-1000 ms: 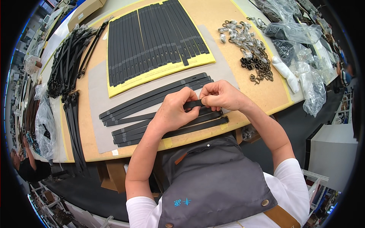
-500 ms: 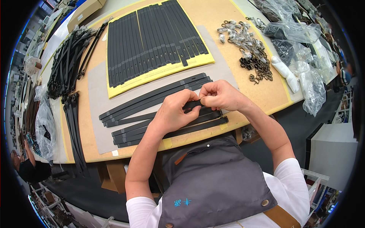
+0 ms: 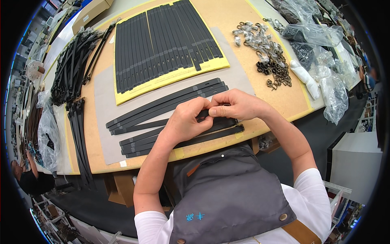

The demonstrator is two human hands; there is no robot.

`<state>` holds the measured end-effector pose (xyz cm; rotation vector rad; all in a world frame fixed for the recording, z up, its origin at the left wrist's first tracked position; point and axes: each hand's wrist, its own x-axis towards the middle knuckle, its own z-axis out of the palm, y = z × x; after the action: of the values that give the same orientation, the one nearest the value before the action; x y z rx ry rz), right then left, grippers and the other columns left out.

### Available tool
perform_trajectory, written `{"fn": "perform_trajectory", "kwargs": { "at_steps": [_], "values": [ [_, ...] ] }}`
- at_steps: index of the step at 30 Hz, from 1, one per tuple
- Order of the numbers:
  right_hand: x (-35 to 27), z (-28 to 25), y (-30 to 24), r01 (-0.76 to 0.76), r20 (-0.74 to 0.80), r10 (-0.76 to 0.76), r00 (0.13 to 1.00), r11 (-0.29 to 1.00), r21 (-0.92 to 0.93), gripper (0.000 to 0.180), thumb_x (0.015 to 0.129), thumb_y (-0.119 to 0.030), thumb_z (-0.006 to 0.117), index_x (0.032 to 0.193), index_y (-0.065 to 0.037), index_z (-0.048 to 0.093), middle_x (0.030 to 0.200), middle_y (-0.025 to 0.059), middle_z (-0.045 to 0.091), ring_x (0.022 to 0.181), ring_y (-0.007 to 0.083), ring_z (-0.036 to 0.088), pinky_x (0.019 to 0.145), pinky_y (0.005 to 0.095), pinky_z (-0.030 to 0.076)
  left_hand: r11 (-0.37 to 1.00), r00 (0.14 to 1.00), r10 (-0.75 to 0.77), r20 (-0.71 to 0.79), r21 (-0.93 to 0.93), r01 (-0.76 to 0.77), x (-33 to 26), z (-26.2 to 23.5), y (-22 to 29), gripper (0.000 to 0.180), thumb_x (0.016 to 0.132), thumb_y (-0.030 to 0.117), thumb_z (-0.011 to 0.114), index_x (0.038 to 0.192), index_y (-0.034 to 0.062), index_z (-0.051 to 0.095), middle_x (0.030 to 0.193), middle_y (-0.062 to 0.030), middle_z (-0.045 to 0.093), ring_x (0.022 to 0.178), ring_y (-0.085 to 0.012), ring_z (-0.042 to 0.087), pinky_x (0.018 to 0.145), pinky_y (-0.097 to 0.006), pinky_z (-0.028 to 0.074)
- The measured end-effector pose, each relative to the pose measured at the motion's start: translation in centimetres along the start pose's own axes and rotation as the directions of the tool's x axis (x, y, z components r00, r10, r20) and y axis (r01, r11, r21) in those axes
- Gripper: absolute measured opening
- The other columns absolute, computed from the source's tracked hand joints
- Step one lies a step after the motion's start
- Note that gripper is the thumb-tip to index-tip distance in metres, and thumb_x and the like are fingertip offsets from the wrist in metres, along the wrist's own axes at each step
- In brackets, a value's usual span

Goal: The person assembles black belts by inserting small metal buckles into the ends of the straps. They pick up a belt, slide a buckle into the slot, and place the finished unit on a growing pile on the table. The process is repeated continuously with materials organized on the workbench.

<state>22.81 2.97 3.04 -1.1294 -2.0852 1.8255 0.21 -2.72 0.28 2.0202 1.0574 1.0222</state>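
Note:
A long black strap [image 3: 140,127] runs from the left to beneath my left hand [image 3: 187,120]. Its near end is pinched between thumb and fingers there, mostly covered. My right hand [image 3: 239,106] is closed against the left fingertips, its thumb lying along the same strap end. Whatever sits between the fingertips is hidden. More flat black straps [image 3: 162,100] lie just beyond my hands, and another group of straps [image 3: 136,147] lies nearer the table edge, partly under my left wrist.
A yellow board [image 3: 174,72] carries a row of black straps. Bronze-coloured metal clasps [image 3: 273,61], some wrapped in plastic, lie at the right. Bundled straps [image 3: 73,61] are piled at the left. Clear plastic bags [image 3: 331,87] and a white roll [image 3: 304,79] rest along the right edge.
My right hand has shifted slightly left, its fingertips now meeting the left ones. The strap piece visible between the hands before is mostly covered.

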Motion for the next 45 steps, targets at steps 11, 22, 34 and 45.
{"fn": "perform_trajectory", "kwargs": {
  "at_steps": [11,22,34,45],
  "values": [
    [0.4,3.0,1.7,0.179,-0.178,-0.141,0.974,0.958,0.224,0.030,0.098,-0.021,0.069,0.074,-0.004,0.062,0.067,-0.0072,0.052,0.067,0.0029,0.043,0.058,0.0259,0.037,0.985,0.997,-0.067,0.029,-0.157,0.071,-0.1,-0.5,0.5,0.026,0.081,-0.001,0.082,0.101,0.0006,0.066,0.092,-0.0047,0.072,0.084,-0.0100,0.071,0.077,-0.025,0.059],
    [0.7,-0.7,1.3,0.067,-0.333,-0.075,0.940,0.997,-0.036,0.025,0.100,-0.024,0.077,0.088,-0.003,0.071,0.076,-0.0046,0.062,0.072,0.0045,0.052,0.065,0.0254,0.044,0.987,0.986,-0.161,-0.032,-0.011,0.161,0.5,-0.8,-0.4,0.012,0.092,0.004,0.073,0.101,-0.0015,0.066,0.090,-0.0128,0.070,0.076,-0.0255,0.067,0.065,-0.035,0.053],
    [0.8,-1.4,3.6,0.016,-0.449,-0.247,0.858,0.888,-0.459,0.014,0.092,-0.017,0.077,0.098,-0.005,0.071,0.097,0.0104,0.066,0.094,0.0279,0.068,0.085,0.0392,0.056,0.944,0.998,-0.056,0.003,0.327,0.052,0.2,0.2,-1.8,0.009,0.089,0.003,0.073,0.095,0.0014,0.067,0.093,-0.0122,0.064,0.089,-0.0326,0.065,0.078,-0.042,0.053],
    [0.4,-1.7,2.0,-0.119,-0.364,-0.141,0.921,0.786,-0.606,0.021,0.090,-0.021,0.081,0.098,-0.006,0.069,0.098,0.0109,0.066,0.098,0.0275,0.065,0.088,0.0392,0.053,0.890,0.988,-0.123,-0.091,0.431,0.150,0.5,-0.1,-2.2,0.017,0.090,0.008,0.078,0.103,0.0010,0.068,0.101,-0.0135,0.064,0.099,-0.0335,0.065,0.085,-0.042,0.053]
  ]
}}
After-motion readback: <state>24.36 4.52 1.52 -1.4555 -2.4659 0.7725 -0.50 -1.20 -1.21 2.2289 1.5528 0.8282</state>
